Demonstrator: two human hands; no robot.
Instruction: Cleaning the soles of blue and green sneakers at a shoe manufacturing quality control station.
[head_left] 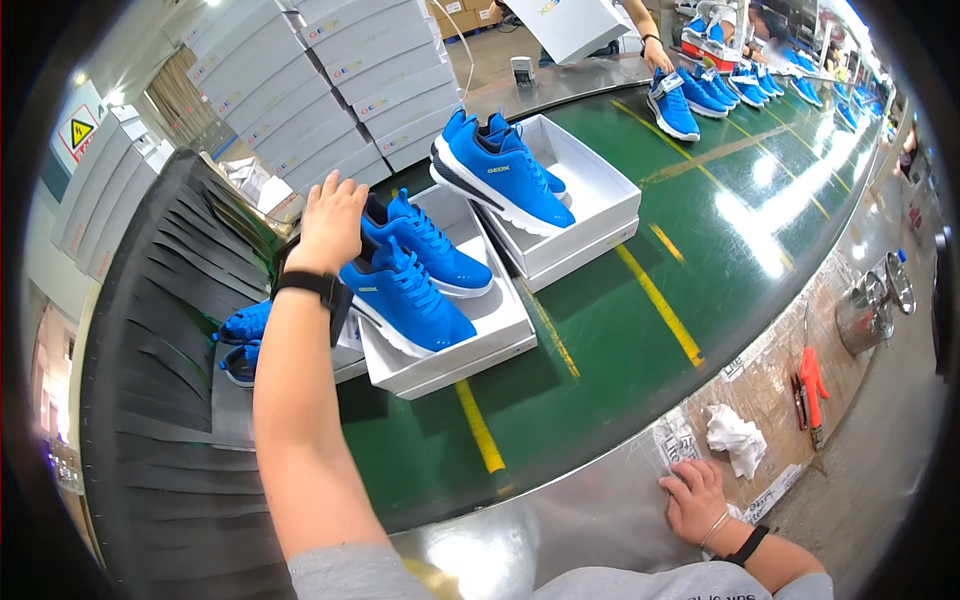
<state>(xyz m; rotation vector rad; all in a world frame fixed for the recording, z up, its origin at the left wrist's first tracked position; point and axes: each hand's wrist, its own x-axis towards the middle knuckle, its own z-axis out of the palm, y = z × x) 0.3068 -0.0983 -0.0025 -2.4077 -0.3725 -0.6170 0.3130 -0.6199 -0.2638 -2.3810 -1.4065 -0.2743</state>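
Green conveyor belt [612, 332] bears blue sneakers [412, 305] in white cardboard boxes [460, 366]; over it, left hand [333, 232]; beside it, right hand [700, 506] and crumpled white wad [738, 440]; fingers slightly apart.

Green belt [600, 395]: passage offered near right; left blocked by open shoeboxes [455, 368] (backed by stacked boxes [375, 75]), far right by shoes [704, 93].

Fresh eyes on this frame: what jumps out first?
The bright blue shoes: two pairs, heels raised, in open white boxes on the green belt near centre, with more lined up toward the upper right. Then the left hand at the nearer pair's heels, the box stack beyond it. Lower right, the right hand rests near a crumpled white wad.
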